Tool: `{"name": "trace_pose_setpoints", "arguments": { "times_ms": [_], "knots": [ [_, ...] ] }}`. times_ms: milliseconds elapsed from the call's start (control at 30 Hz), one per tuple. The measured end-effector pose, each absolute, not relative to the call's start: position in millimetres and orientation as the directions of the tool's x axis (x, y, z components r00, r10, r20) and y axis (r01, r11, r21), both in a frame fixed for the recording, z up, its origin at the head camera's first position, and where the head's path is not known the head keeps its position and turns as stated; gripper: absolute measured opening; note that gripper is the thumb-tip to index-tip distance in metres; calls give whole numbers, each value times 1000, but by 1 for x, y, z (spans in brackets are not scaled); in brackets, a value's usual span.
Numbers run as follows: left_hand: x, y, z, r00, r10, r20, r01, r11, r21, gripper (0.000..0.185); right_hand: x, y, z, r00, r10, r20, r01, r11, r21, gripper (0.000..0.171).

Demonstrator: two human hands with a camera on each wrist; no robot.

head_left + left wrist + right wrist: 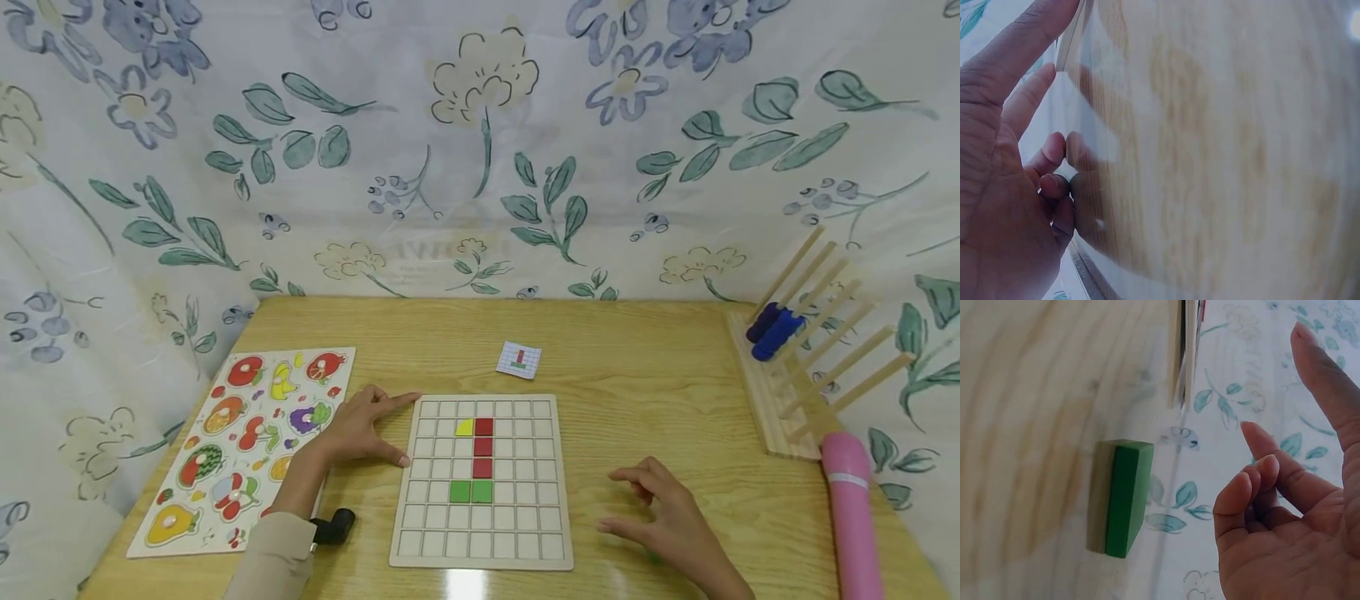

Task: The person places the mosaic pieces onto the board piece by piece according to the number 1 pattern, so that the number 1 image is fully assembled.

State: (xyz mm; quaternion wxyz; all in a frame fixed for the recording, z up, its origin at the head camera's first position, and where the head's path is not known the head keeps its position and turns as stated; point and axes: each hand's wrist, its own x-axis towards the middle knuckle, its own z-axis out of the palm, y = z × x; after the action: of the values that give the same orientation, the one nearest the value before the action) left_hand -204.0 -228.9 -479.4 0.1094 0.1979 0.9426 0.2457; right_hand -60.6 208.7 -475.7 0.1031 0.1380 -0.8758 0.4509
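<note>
A wooden grid board [517,546] lies flat, with a yellow piece with a curved side [465,427], red squares [483,447] in a column and two green squares [471,492] in its cells. The left hand [352,429] touches the board's left edge with its spread index finger and thumb; its other fingers curl loosely. To the right of the board hovers the right hand [663,521], holding nothing, thumb and index finger apart. Beside it on the table is a green block [1127,500], mostly hidden by that hand in the head view.
Behind the board lies a small pattern card [519,360]. A fruit puzzle board [262,375] occupies the left side. On the right stand a wooden peg rack [765,417] with blue beads and a pink cylinder [855,517]. A black object [341,527] is at the left wrist.
</note>
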Motion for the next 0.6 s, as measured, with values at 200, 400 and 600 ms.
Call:
{"name": "trace_pose_setpoints", "arguments": {
  "times_ms": [200,400,600],
  "knots": [
    [-205,-230,-483,-897,429,-107,319,795,516,101,-59,218,-480,-943,-153,296,-329,562,-758,53],
    [-205,-229,-483,-896,431,-105,324,797,509,100,-59,231,-484,-956,-157,248,-292,594,-749,51],
    [-205,-230,-481,-898,427,-110,318,800,508,100,-54,241,-488,-959,-168,230,-285,603,-745,47]
  ]
}}
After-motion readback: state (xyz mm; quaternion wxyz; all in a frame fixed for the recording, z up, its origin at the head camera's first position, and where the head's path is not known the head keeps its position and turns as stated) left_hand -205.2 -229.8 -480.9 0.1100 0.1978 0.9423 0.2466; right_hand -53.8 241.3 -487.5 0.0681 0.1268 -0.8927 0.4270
